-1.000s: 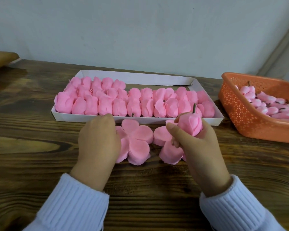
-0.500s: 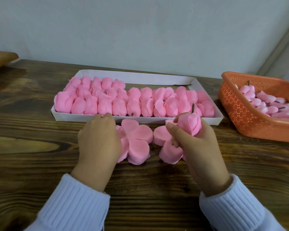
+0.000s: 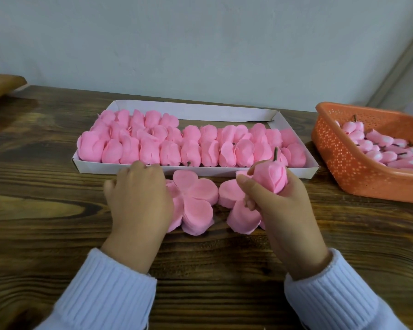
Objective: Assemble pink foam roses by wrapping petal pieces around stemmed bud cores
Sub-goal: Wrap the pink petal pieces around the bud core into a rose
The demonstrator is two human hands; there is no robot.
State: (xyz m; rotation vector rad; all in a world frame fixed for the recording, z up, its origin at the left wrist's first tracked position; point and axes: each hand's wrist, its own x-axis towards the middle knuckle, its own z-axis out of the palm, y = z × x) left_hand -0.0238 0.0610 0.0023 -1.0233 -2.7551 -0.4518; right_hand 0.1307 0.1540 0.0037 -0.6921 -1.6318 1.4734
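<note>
- Hardly anything has moved since a second ago: both hands stay just in front of the white tray (image 3: pixel 200 110).
- Part-wrapped rose (image 3: pixel 273 178), stem pointing up, is before the tray's right end; the right hand (image 3: pixel 286 215) has its grip closed around it.
- Foam looks light, soft and easily creased; hold it gently, near the stem.
- Left hand (image 3: pixel 138 198) covers the petal stack (image 3: pixel 197 204) before the tray's middle; I cannot tell its grip.

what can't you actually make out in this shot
Head view: fingertips of the left hand, covered by its own back; its grip on the left petal stack cannot be told.
Head view: the right petal stack, partly behind the right hand and the bud it holds.
Head view: the orange basket, cut off by the right edge; its buds cannot be counted.
</note>
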